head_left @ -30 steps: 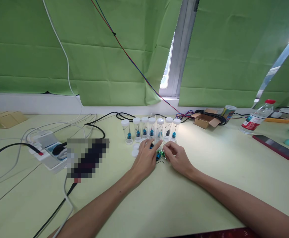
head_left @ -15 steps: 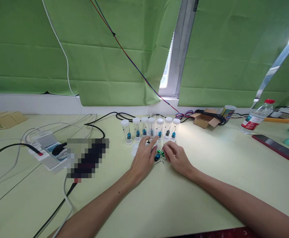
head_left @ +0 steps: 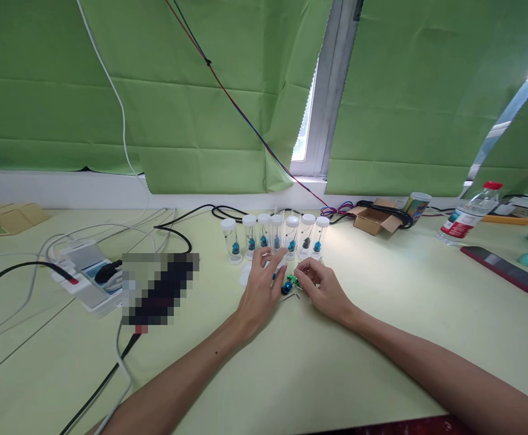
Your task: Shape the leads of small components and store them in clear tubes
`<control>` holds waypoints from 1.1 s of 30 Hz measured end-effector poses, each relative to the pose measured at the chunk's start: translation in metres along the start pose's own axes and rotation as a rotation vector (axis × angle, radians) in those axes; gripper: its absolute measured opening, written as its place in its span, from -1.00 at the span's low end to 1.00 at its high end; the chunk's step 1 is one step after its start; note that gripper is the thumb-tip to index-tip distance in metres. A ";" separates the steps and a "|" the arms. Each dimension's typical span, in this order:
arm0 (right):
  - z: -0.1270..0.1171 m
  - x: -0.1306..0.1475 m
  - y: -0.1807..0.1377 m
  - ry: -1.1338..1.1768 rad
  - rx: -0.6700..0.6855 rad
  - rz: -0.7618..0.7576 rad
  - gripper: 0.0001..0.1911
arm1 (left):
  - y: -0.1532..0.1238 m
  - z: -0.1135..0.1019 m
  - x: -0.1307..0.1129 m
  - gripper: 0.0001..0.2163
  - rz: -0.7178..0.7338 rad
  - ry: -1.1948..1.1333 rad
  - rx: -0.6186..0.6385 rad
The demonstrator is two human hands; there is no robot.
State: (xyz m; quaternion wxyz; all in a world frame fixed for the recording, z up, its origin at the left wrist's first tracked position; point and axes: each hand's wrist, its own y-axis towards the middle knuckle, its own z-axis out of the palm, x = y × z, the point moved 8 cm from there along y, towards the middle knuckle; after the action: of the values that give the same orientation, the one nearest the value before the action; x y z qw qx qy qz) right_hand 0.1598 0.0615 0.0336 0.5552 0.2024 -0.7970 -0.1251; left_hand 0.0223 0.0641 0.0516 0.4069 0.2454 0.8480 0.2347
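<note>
my left hand rests on the pale green table, grip spread, fingertips at the row of capped vials. right hand grip is pinched together at the blue and green beads, can't tell if it holds one. green blinds behind

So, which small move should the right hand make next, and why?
Probably pinch up one of the small blue and green pieces. They lie loose on the table between both hands, the right hand has its fingertips at them, and the left hand reaches to the row of capped tubes just behind, each with a similar piece inside.
</note>
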 end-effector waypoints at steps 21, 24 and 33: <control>0.002 0.002 -0.001 0.049 0.041 -0.002 -0.72 | -0.003 -0.004 -0.005 -0.70 0.003 -0.012 -0.051; 0.004 0.002 -0.001 0.081 0.062 0.013 -0.72 | -0.002 -0.003 -0.004 -0.70 -0.005 -0.017 -0.044; 0.010 0.002 -0.001 0.108 0.123 0.001 -0.75 | -0.004 0.011 0.003 -0.68 0.014 0.018 0.048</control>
State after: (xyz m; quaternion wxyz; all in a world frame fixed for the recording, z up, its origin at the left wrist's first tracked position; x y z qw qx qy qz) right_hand 0.1500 0.0595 0.0311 0.5841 0.2421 -0.7720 -0.0646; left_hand 0.0284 0.0650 0.0409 0.3916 0.2590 0.8553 0.2192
